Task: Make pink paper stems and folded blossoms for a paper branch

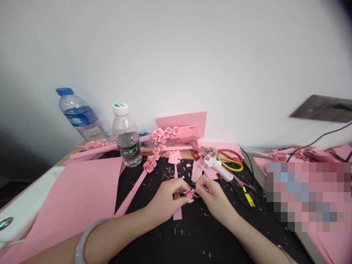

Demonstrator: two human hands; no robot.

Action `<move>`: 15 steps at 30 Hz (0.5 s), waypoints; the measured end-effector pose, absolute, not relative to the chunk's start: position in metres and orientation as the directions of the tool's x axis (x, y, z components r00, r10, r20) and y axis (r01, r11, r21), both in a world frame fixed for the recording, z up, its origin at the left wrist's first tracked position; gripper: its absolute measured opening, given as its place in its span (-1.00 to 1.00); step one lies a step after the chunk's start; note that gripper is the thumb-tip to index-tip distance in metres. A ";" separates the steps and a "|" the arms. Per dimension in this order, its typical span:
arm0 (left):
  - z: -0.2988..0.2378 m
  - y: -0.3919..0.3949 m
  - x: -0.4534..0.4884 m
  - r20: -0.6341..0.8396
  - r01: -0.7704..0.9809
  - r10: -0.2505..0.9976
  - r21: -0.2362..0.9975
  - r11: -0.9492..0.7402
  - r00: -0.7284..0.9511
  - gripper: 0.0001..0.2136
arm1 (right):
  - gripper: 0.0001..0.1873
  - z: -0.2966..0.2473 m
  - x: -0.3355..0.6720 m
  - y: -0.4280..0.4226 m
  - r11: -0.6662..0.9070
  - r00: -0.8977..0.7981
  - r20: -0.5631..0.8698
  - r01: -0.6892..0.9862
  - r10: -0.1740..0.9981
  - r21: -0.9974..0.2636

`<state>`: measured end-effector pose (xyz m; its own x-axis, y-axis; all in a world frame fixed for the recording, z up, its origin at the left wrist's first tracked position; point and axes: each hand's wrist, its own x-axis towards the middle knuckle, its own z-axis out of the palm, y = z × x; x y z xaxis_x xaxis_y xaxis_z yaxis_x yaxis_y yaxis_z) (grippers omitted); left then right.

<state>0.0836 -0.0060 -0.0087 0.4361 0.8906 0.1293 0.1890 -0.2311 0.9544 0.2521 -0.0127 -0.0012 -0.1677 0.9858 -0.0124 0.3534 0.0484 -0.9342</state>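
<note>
My left hand [166,200] and my right hand [213,196] meet over the black mat [192,234], both pinching a small folded pink paper flower [190,193] between their fingertips. A pink paper strip [177,209] runs down from under my left fingers. A pale bangle [85,240] circles my left wrist. Just beyond my right hand lies a white glue gun [217,167].
Two water bottles [127,137] [79,117] stand at the back left. A large pink sheet [74,198] lies on the left. Finished pink paper flowers [163,135] on strips sit by the wall. Scissors with red and yellow handles [232,160] and black cables [247,183] lie on the right. Paper scraps litter the mat.
</note>
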 end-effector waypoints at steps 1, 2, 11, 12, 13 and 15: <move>-0.009 -0.006 0.084 0.127 0.190 0.890 0.954 -0.230 0.439 -0.95 | -0.75 -0.002 0.252 -0.013 0.032 -0.170 -0.028 0.344 0.985 -0.938; -0.009 -0.006 0.084 0.123 0.184 0.889 0.957 -0.223 0.441 -0.95 | -0.75 -0.002 0.253 -0.013 0.008 -0.172 -0.051 0.330 0.984 -0.944; -0.010 -0.004 0.084 0.012 -0.102 0.878 0.994 0.042 0.478 -0.86 | -0.67 -0.007 0.252 -0.012 -0.190 -0.217 -0.192 0.033 0.957 -0.981; -0.010 -0.003 0.084 0.008 -0.147 0.874 0.987 0.072 0.486 -0.85 | -0.67 -0.007 0.252 -0.011 -0.186 -0.220 -0.183 0.007 0.958 -0.983; -0.010 -0.003 0.084 0.004 -0.181 0.871 0.979 0.098 0.492 -0.84 | -0.67 -0.007 0.252 -0.011 -0.181 -0.220 -0.174 -0.012 0.960 -0.983; -0.009 -0.001 0.084 -0.005 -0.228 0.864 0.964 0.138 0.504 -0.81 | -0.67 -0.005 0.251 -0.011 -0.186 -0.225 -0.173 -0.036 0.959 -0.982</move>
<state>0.0843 -0.0012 -0.0095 0.5042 0.8636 -0.0049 -0.2276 0.1383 0.9639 0.2510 -0.0109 -0.0054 -0.2245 0.9589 -0.1733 -0.0356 -0.1858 -0.9819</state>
